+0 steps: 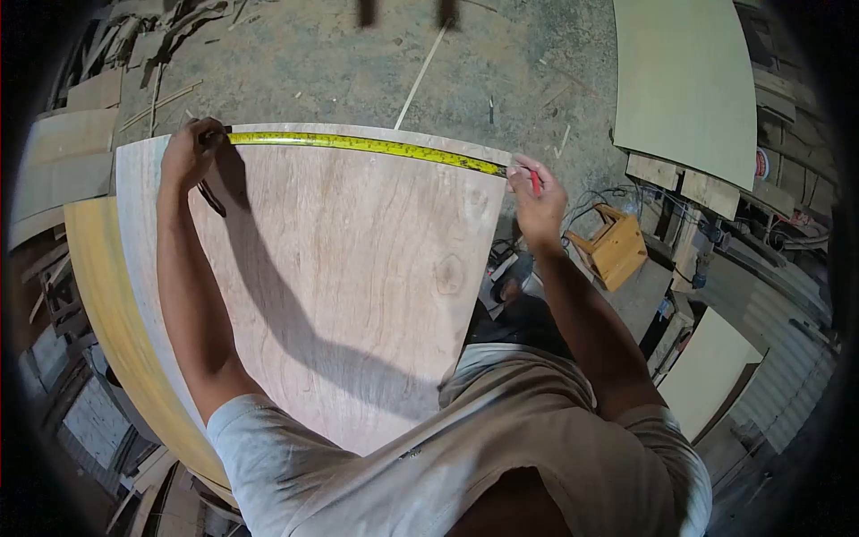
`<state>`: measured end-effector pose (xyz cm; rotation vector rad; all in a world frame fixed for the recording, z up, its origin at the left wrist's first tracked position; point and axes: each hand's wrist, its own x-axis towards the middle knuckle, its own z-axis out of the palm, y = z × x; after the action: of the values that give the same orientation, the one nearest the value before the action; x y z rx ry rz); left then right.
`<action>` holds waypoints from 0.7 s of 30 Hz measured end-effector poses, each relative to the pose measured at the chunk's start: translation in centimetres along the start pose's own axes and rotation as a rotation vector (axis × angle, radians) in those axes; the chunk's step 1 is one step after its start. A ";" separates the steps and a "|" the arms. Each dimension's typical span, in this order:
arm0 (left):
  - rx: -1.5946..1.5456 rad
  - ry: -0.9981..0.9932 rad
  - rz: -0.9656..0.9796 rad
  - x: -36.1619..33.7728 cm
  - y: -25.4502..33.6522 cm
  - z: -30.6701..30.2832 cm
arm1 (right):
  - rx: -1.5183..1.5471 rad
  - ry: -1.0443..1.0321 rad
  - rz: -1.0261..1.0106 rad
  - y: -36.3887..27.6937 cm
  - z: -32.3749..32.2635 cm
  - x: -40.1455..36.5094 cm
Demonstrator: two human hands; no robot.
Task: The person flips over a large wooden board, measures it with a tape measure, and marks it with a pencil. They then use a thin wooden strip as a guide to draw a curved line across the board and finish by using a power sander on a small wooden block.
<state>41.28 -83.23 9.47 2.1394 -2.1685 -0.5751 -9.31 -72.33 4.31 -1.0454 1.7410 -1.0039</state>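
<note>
A yellow tape measure (358, 142) is stretched along the far edge of a pale plywood sheet (358, 242). My left hand (190, 154) is closed at the tape's left end, with the part inside the fist mostly hidden. A dark strap-like piece (211, 199) hangs below that hand, over the sheet. At the sheet's far right corner, my right hand (539, 204) pinches the other end of the tape. A slim red pen or pencil (536, 183) also sits between its fingers.
A yellowish board (98, 251) shows under the sheet's left side. Right of me are a small wooden stool (617, 249), cables (591, 204) and a light green panel (684, 80) on wood blocks. Scrap wood (161, 40) lies at the far left, and a thin strip (420, 76) on the concrete floor.
</note>
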 end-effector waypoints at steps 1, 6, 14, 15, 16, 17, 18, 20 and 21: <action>0.042 0.030 0.018 0.3 0.2 -0.2 | 0.010 -0.002 -0.013 0.1 0.0 0.3; 0.013 0.040 0.062 1.0 0.2 -0.3 | 0.021 0.006 -0.063 -1.8 0.6 0.5; 0.019 0.034 -0.025 0.2 0.6 -0.4 | -0.122 -0.016 -0.035 -2.7 0.4 1.2; 0.012 0.014 -0.045 0.2 0.6 -0.6 | -0.216 -0.010 -0.032 -2.7 0.4 1.3; 0.011 0.012 -0.045 0.0 0.4 -0.7 | -0.217 -0.010 -0.031 -2.9 0.6 1.3; 0.018 0.017 -0.037 -0.1 0.2 -0.7 | -0.217 0.006 -0.002 -3.0 0.7 1.2; 0.022 0.022 -0.026 -0.2 0.1 -0.6 | -0.219 0.025 0.027 -3.0 0.7 1.3; -0.033 0.025 -0.020 -0.6 -0.5 -0.4 | -0.170 0.027 0.021 -2.4 0.7 1.2; -0.080 0.029 -0.021 -0.7 -1.0 -0.1 | -0.113 0.023 0.014 -2.2 0.6 1.2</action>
<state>42.29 -82.52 9.45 2.1191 -2.0737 -0.6168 -8.57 -74.24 5.79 -1.0948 1.8392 -0.9201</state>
